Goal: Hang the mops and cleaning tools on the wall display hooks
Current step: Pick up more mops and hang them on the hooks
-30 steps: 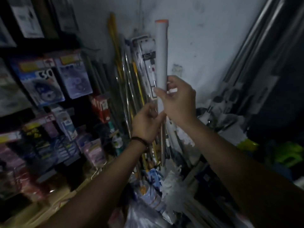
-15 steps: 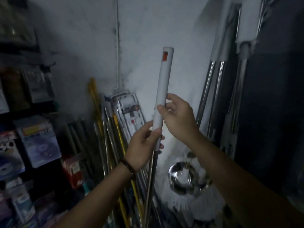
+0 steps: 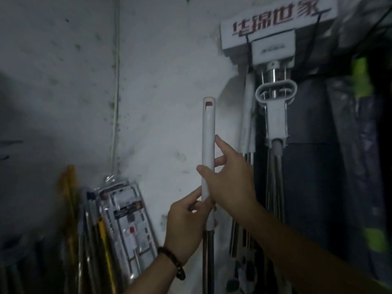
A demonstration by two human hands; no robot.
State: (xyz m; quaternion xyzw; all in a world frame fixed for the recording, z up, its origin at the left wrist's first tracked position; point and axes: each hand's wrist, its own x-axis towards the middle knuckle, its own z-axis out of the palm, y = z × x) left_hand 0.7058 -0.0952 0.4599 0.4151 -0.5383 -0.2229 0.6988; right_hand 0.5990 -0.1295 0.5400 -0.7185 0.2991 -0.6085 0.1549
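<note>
gripping the mop handle [image 3: 209,128] upright, your left hand [image 3: 186,228] clasps it low; your right hand [image 3: 231,183] pinches it just above.

The mop handle [image 3: 208,145] at the centre of the frame is white on top with a small orange-red tab, and shiny bare steel lower down. The wall [image 3: 63,81] behind it is pale grey, mottled with dark specks. At the upper right a white sign [image 3: 275,20] carries red characters. Yellow poles [image 3: 70,187] show at the lower left and neon green patches [image 3: 360,77] at the right edge. The bracelet [image 3: 171,259] is dark brown beads.
</note>
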